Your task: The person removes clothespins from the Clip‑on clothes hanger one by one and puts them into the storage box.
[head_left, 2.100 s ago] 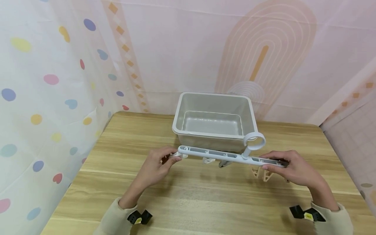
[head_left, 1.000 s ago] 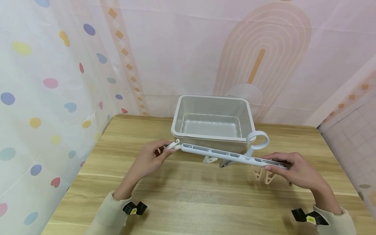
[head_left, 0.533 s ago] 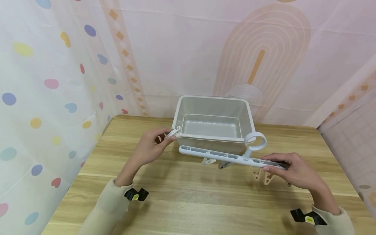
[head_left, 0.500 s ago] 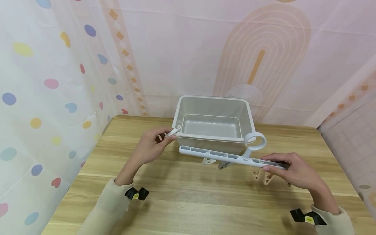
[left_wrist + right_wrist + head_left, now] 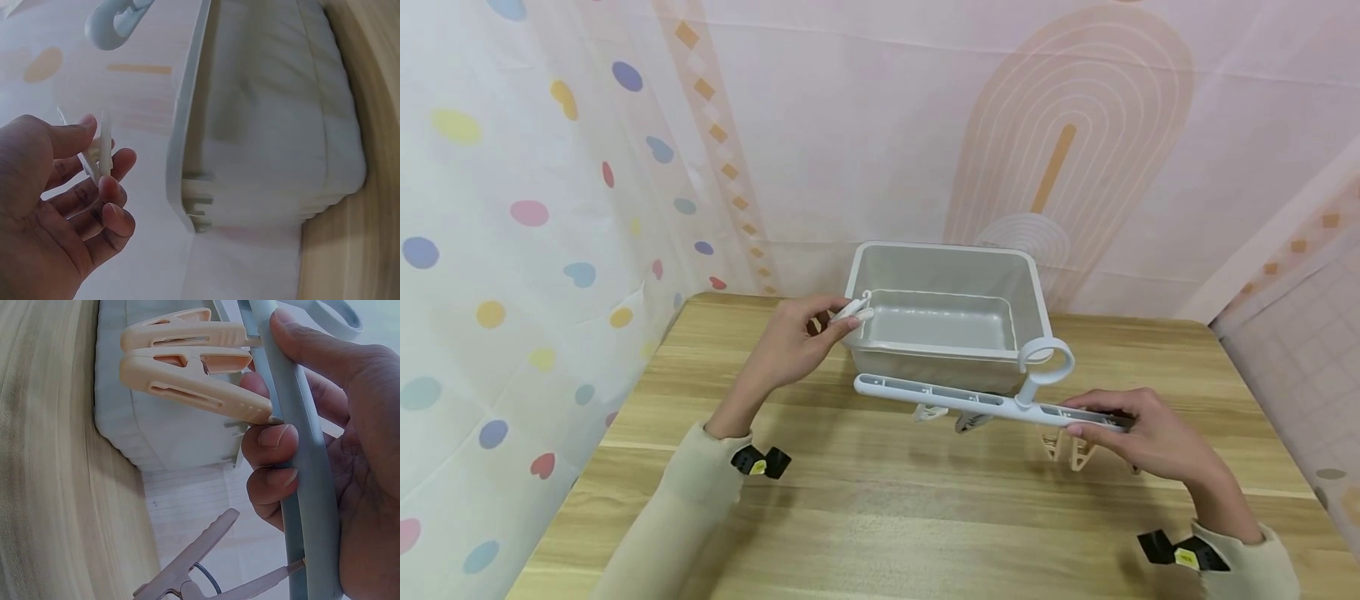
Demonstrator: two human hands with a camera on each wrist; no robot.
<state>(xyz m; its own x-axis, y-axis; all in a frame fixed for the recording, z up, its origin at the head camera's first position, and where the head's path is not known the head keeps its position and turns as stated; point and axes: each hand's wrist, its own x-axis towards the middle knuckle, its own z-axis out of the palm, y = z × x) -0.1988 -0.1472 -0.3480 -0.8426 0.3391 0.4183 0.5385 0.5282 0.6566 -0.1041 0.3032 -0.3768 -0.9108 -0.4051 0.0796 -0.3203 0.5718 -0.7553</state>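
Observation:
My left hand (image 5: pixel 793 343) pinches a white clothespin (image 5: pixel 856 312) with a small hook over the left rim of a grey plastic bin (image 5: pixel 943 365). In the left wrist view, thumb and fingers squeeze the white clothespin (image 5: pixel 95 153). My right hand (image 5: pixel 1150 435) grips the right end of a pale blue hanger bar (image 5: pixel 940 397), held level in front of the bin. Several clothespins hang from the bar: a white one (image 5: pixel 931 412), a grey one (image 5: pixel 973 422) and peach ones (image 5: pixel 194 387). A dusky pink clothespin (image 5: pixel 200 559) also hangs there in the right wrist view.
The bin stands at the back of a wooden table (image 5: pixel 880 525), near a patterned cloth backdrop (image 5: pixel 850 125). The hanger's ring hook (image 5: pixel 1047 354) sticks up by the bin's front right corner. Nothing is visible on the bin's inside floor.
My left hand has taken the white clothespin off the hanger's left end, then moved it up and back to the bin's left rim. The right hand and hanger have barely moved.

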